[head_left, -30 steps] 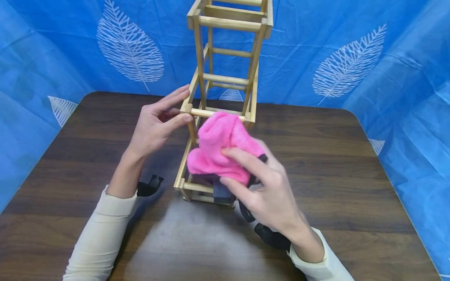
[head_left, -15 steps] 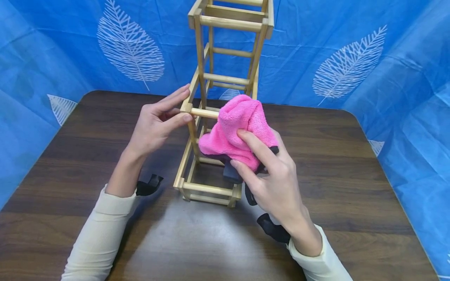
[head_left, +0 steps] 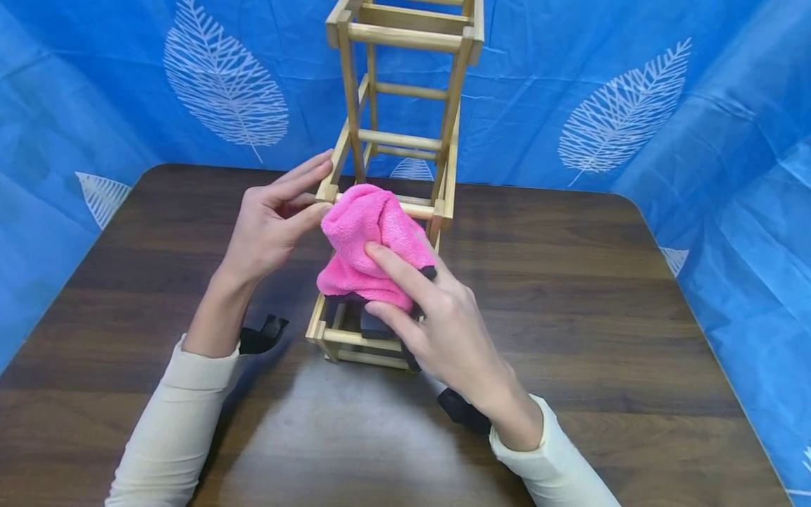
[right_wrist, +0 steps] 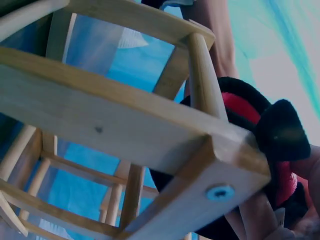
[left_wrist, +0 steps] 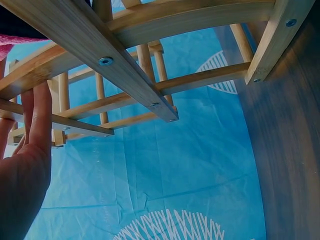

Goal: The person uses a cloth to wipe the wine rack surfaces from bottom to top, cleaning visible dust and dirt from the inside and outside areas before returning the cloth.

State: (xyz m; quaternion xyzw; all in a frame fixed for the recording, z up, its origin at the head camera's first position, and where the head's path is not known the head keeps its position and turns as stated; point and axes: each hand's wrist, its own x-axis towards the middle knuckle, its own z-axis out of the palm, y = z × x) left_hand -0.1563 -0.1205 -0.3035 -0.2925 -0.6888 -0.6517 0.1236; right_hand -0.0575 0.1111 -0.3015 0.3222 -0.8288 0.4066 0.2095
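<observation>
A tiered wooden rack [head_left: 405, 36] of light bars and dowels stands on the table, its top cut off by the head view. My left hand [head_left: 262, 229] grips the rack's middle-tier corner, thumb at the front and fingers along the left side rail. In the left wrist view, the fingers of that hand [left_wrist: 37, 120] reach up against a rail. My right hand [head_left: 443, 320] holds a fluffy pink cloth [head_left: 364, 229] with a dark backing over the front dowel of that tier. Seen from the right wrist, the cloth's dark side [right_wrist: 282, 132] wraps around the dowel [right_wrist: 202, 75].
The dark wood-grain table [head_left: 570, 317] extends on both sides of the rack. A blue curtain [head_left: 507, 91] with white leaf prints hangs behind and at the sides. Black straps [head_left: 262, 334] hang from both wrists.
My right hand slid the cloth rightward along the front dowel, then back left close to the left hand. The left hand keeps its hold on the corner.
</observation>
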